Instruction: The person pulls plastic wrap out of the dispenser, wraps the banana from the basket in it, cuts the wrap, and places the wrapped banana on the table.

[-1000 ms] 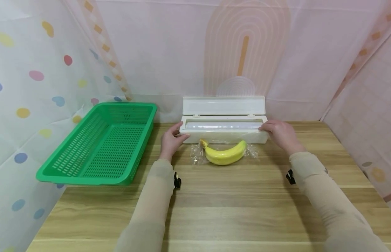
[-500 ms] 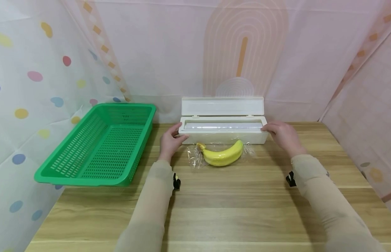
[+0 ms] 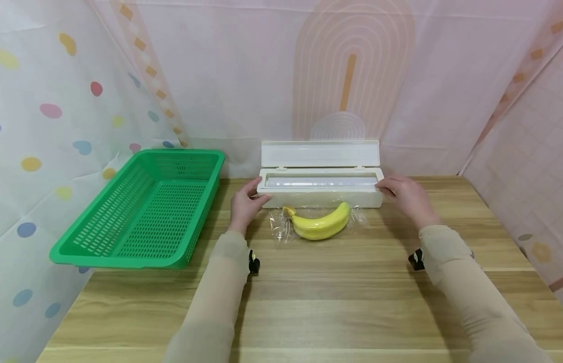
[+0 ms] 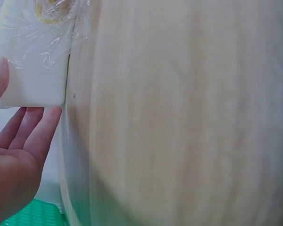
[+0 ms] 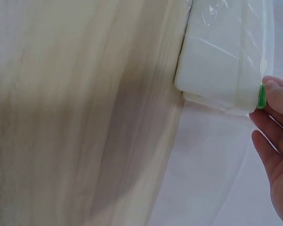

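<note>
A white cling film dispenser (image 3: 324, 198) lies lengthwise at the table's back, its lid (image 3: 320, 154) raised and a film roll (image 3: 322, 182) inside. My left hand (image 3: 246, 204) holds its left end, thumb on the front and fingers against the end face (image 4: 30, 101). At the right end my right hand (image 3: 408, 199) pinches a small green cutter slider (image 5: 262, 97), seen only in the right wrist view. A banana (image 3: 321, 226) wrapped in clear film (image 3: 281, 227) lies just in front of the dispenser. Film also spreads over the dispenser's front face.
A green plastic basket (image 3: 204, 222) stands to the left on the wooden table (image 3: 327, 302). Patterned cloth (image 3: 245, 75) hangs close behind the dispenser and along both sides.
The wrapped banana has shifted slightly left and toward me. My right hand has moved a little right along the dispenser's end. My left hand has stayed in place.
</note>
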Motion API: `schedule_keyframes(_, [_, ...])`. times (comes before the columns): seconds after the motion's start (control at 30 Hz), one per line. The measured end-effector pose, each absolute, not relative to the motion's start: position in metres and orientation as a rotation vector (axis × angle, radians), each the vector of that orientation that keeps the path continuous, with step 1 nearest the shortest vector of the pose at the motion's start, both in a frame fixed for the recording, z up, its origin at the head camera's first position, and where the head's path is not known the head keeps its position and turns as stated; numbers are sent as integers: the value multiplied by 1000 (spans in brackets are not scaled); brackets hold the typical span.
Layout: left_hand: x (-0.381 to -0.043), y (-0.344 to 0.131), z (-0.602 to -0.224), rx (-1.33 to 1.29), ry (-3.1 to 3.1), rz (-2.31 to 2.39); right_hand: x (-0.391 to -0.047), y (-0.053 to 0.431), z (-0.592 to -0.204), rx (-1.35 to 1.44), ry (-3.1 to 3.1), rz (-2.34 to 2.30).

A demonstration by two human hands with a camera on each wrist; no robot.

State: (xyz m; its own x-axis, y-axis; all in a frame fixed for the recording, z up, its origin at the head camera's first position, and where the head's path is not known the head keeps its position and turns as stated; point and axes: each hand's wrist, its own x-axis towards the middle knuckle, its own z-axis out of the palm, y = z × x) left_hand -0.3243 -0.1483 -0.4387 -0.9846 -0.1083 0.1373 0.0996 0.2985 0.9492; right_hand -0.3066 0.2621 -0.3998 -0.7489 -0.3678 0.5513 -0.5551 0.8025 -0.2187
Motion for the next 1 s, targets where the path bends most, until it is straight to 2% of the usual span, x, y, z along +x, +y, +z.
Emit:
schedule_keyframes(0.5, [-325,-150,-438,23,-2401,-1767,-309,235,-395,776,-2457,499])
schedule_keyframes(1.0, [-324,-148,-436,10,-2415,-1708,-312,220,-406,679,-2463,508])
